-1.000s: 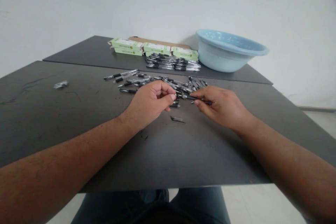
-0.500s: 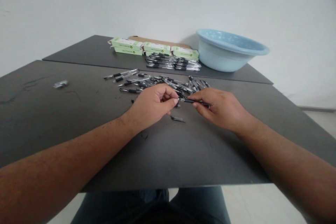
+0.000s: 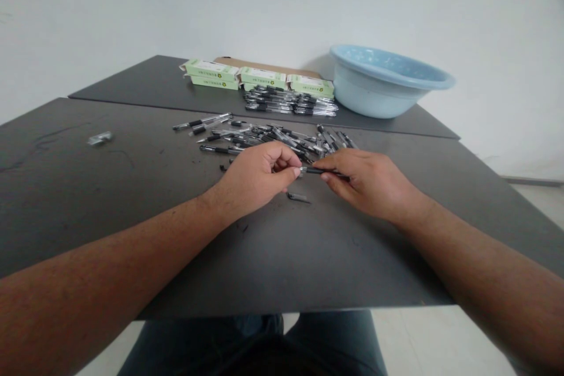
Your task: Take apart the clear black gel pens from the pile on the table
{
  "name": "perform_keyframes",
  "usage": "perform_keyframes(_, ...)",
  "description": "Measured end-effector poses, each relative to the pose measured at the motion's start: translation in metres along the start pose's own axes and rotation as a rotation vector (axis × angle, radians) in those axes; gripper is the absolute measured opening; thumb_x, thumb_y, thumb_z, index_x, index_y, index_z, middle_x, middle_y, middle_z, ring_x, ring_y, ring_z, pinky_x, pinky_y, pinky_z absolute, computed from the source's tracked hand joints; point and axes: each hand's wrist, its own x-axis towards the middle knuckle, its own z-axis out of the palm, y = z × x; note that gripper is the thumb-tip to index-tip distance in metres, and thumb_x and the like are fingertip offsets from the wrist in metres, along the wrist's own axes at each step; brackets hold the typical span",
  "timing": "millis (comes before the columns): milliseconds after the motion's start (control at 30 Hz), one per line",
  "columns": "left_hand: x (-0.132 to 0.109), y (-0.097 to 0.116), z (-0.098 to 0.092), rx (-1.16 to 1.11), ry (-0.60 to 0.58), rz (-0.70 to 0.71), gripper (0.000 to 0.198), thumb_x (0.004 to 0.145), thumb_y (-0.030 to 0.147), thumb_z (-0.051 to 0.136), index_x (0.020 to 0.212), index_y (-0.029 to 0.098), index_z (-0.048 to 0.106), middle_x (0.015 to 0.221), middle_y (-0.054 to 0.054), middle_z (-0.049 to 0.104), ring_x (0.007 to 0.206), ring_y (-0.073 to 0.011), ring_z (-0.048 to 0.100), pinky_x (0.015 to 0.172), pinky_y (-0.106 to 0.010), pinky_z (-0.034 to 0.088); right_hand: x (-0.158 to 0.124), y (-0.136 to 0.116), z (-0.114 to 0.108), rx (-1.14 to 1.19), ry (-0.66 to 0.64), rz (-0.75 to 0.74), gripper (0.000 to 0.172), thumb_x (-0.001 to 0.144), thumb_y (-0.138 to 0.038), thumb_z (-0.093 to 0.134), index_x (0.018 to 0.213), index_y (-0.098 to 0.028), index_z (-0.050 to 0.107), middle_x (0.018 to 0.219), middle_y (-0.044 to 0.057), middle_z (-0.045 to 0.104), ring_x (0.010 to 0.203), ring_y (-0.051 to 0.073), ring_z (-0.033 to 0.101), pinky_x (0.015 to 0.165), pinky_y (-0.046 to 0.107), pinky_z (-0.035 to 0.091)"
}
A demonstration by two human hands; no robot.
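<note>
A pen (image 3: 314,170) with a black grip lies level between my two hands, just above the dark table. My right hand (image 3: 368,182) is closed round its barrel. The thumb and forefinger of my left hand (image 3: 264,176) pinch the pen's tip end; whether a small tip piece sits in that pinch is hidden by the fingers. Just below the hands lies a clear pen cap (image 3: 298,197) with a dark clip. Behind them spreads a loose heap of pens (image 3: 247,135), partly covered by my left hand.
Neat stacks of pens (image 3: 271,107) lie farther back, in front of green and white boxes (image 3: 211,75). A light blue basin (image 3: 374,91) stands at the back right. Small clear plastic pieces (image 3: 100,138) rest at the left. A seam crosses the table.
Both hands keep their grip on the pen and have barely moved. The whole view has shifted slightly.
</note>
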Motion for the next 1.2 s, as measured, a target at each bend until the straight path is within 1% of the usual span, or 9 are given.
perform_keyframes(400, 0.001, 0.004, -0.001, -0.03, -0.007, 0.002, 0.009, 0.086, 0.027, 0.066, 0.09, 0.019, 0.069, 0.07, 0.002, 0.07, 0.062, -0.0124, 0.068, 0.06, -0.024, 0.051, 0.0, -0.001, 0.004, -0.013, -0.052, 0.023, 0.03, 0.1, -0.022, 0.049, 0.123, -0.017, 0.068, 0.114, 0.007, 0.076, 0.104, 0.019, 0.071, 0.093, 0.031, 0.053)
perform_keyframes(533, 0.0, 0.004, -0.001, -0.01, -0.003, 0.017, 0.009, 0.086, 0.026, 0.065, 0.091, 0.02, 0.069, 0.071, 0.002, 0.071, 0.063, -0.0127, 0.068, 0.061, -0.024, 0.051, 0.001, -0.003, 0.002, 0.022, -0.049, 0.071, 0.029, 0.099, -0.022, 0.051, 0.124, -0.018, 0.065, 0.113, 0.006, 0.076, 0.102, 0.019, 0.072, 0.089, 0.029, 0.053)
perform_keyframes(667, -0.001, 0.007, -0.002, 0.032, -0.003, 0.034, 0.01, 0.086, 0.027, 0.066, 0.091, 0.02, 0.07, 0.073, 0.001, 0.072, 0.066, -0.0137, 0.069, 0.063, -0.024, 0.052, 0.001, -0.004, -0.001, 0.061, -0.016, 0.138, 0.021, 0.086, -0.023, 0.066, 0.107, -0.019, 0.066, 0.093, 0.002, 0.076, 0.085, 0.018, 0.071, 0.075, 0.027, 0.052)
perform_keyframes(733, -0.001, 0.009, -0.003, 0.053, -0.002, 0.033, 0.01, 0.086, 0.028, 0.066, 0.09, 0.02, 0.07, 0.073, 0.001, 0.072, 0.068, -0.0141, 0.069, 0.064, -0.024, 0.052, 0.001, -0.003, -0.002, 0.038, 0.005, 0.138, 0.017, 0.081, -0.022, 0.07, 0.097, -0.02, 0.065, 0.087, 0.002, 0.073, 0.081, 0.018, 0.07, 0.072, 0.027, 0.05)
perform_keyframes(867, -0.001, 0.011, -0.004, 0.069, 0.0, 0.022, 0.01, 0.086, 0.028, 0.066, 0.09, 0.019, 0.07, 0.073, 0.0, 0.072, 0.067, -0.0143, 0.069, 0.063, -0.024, 0.051, 0.001, -0.002, -0.002, 0.0, -0.041, 0.097, 0.011, 0.09, -0.025, 0.063, 0.098, -0.02, 0.067, 0.088, 0.004, 0.072, 0.083, 0.019, 0.068, 0.074, 0.028, 0.048)
perform_keyframes(967, -0.002, 0.012, -0.004, 0.069, 0.004, 0.022, 0.011, 0.085, 0.028, 0.066, 0.09, 0.019, 0.07, 0.073, 0.0, 0.072, 0.068, -0.0145, 0.068, 0.062, -0.024, 0.051, 0.001, -0.003, -0.002, -0.014, -0.089, 0.098, 0.018, 0.098, -0.026, 0.052, 0.104, -0.019, 0.068, 0.094, 0.007, 0.073, 0.087, 0.02, 0.068, 0.077, 0.03, 0.048)
perform_keyframes(1033, -0.002, 0.012, -0.004, 0.075, 0.006, 0.026, 0.011, 0.086, 0.028, 0.067, 0.09, 0.019, 0.071, 0.075, 0.0, 0.073, 0.07, -0.0147, 0.069, 0.063, -0.024, 0.051, 0.001, -0.003, -0.002, -0.005, -0.088, 0.096, 0.02, 0.099, -0.026, 0.05, 0.106, -0.02, 0.068, 0.097, 0.007, 0.074, 0.089, 0.021, 0.069, 0.079, 0.031, 0.049)
perform_keyframes(1100, -0.003, 0.012, -0.005, 0.088, 0.0, 0.025, 0.011, 0.086, 0.028, 0.066, 0.09, 0.02, 0.071, 0.077, 0.0, 0.074, 0.072, -0.0149, 0.069, 0.063, -0.024, 0.051, 0.001, -0.002, -0.002, 0.013, -0.064, 0.094, 0.018, 0.095, -0.026, 0.056, 0.107, -0.019, 0.067, 0.098, 0.007, 0.074, 0.089, 0.021, 0.068, 0.078, 0.031, 0.049)
perform_keyframes(1200, -0.003, 0.014, -0.006, 0.104, -0.005, 0.031, 0.01, 0.086, 0.028, 0.066, 0.09, 0.02, 0.071, 0.08, 0.0, 0.074, 0.075, -0.0149, 0.069, 0.063, -0.023, 0.05, 0.001, -0.001, -0.003, 0.02, -0.011, 0.098, 0.016, 0.086, -0.024, 0.067, 0.101, -0.019, 0.066, 0.092, 0.005, 0.072, 0.083, 0.02, 0.067, 0.073, 0.029, 0.048)
